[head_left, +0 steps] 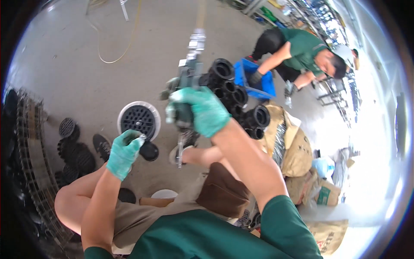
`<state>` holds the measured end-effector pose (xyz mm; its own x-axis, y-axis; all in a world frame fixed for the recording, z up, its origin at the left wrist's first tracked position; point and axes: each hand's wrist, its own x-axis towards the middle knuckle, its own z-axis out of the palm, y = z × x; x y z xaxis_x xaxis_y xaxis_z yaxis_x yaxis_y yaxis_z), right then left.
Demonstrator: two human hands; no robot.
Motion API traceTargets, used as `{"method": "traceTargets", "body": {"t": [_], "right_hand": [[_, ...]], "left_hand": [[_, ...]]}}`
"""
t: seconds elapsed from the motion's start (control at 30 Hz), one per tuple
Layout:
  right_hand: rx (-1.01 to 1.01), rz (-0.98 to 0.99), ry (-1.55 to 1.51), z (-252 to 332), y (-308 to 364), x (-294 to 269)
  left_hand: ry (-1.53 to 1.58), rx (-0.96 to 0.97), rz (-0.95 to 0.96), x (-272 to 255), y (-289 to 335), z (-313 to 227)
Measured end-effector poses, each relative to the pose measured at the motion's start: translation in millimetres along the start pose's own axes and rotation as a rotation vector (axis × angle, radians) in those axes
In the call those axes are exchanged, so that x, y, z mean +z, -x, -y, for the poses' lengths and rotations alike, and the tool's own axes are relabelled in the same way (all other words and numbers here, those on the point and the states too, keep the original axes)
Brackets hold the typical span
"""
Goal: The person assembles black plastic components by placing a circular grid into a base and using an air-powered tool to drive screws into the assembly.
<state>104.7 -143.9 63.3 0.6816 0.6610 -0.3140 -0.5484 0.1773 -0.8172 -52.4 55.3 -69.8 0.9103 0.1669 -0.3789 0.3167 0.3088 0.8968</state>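
Dark printed characters are running across a brown paper sack and another brown sack at the lower right, while a green printed patch is marking a tan package; none is showing legibly enough to read.

We saw a co-worker in green reaching into a blue plastic crate. Brown sacks lay nearer us, a thin yellow hose curved over the grey floor, and wire-mesh racking lined our left.
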Motion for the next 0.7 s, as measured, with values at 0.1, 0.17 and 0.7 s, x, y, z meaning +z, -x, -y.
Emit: {"method": "traceTargets", "body": {"t": [0.1,0.17,0.7], "right_hand": [[-0.103,-0.008,-0.018,-7.2,-3.8,1.2],[-0.212,0.022,-0.053,-4.6,-12.0,8.2],[-0.468,-0.088,-0.250,-27.9,-68.8,4.3]], "left_hand": [[0.073,-0.085,0.059,18.7,0.9,-13.2],[0.023,-0.043,0.039,14.3,4.0,-12.2],[-0.295,0.196,-0.122,1.1,-10.6,-4.9]]}}
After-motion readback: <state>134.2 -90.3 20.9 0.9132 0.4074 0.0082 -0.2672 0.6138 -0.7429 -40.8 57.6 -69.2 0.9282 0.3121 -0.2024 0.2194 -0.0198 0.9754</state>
